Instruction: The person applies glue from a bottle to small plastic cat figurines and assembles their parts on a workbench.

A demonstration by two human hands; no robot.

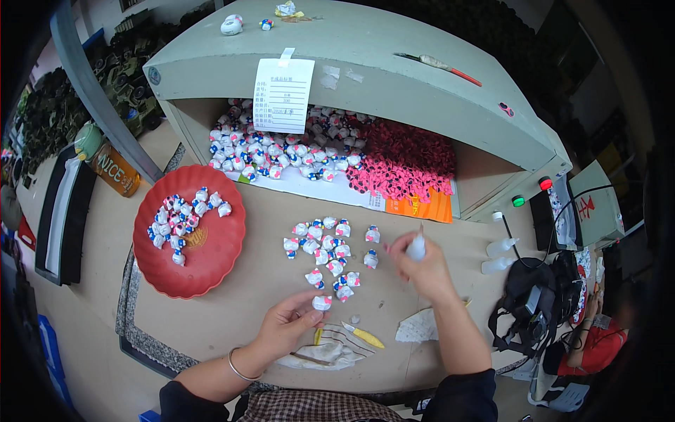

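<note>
Between the fingertips of my left hand [287, 325] is a small white cat-like figurine [322, 302] with pink and blue parts. My right hand [424, 264] is closed round a small white squeeze bottle [416, 247], its thin nozzle pointing up. A bit of pink shows at that hand's fingertips, too small to make out. Similar figurines [328, 243] stand in a loose group on the table between and beyond my hands. A yellow-handled knife [364, 335] lies near my left hand, beside a striped cloth [327, 357].
On the left sits a red scalloped bowl [151, 260] with several figurines. A grey-green shelf box [337, 42] at the back holds many figurines and a heap of pink pieces [404, 162]. To the right are two small bottles [500, 247] and a black strap harness [524, 302]; beyond, another person [598, 344].
</note>
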